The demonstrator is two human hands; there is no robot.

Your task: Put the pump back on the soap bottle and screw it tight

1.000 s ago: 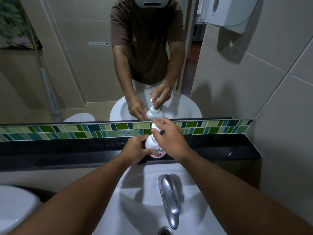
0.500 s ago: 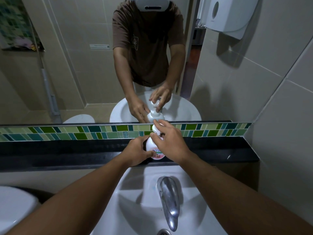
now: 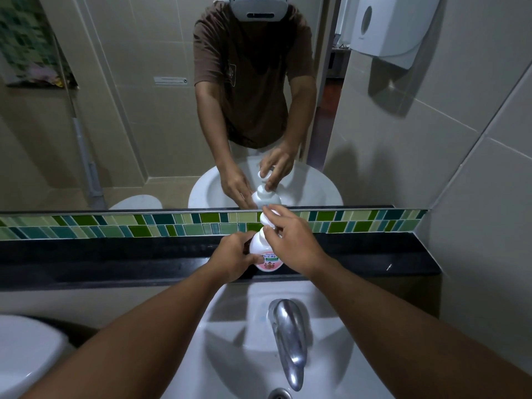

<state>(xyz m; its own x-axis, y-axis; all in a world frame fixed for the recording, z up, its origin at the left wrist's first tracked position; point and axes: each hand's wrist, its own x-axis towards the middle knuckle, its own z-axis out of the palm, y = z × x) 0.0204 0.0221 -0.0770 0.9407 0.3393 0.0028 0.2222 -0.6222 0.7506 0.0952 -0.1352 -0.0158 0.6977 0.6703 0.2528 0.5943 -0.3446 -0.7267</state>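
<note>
Currently: soap bottle (image 3: 263, 251) upright on black worktop (image 3: 115, 263) behind washbasin (image 3: 230, 341); left hand (image 3: 233, 257) wrapped round its body; right hand (image 3: 293, 240), fingers pinching the white pump (image 3: 266, 220) on top.

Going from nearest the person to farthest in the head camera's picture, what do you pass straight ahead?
Sink drain → chrome tap → soap bottle on the black ledge, held by left hand, with right hand at its pump → green tile strip → mirror.
</note>
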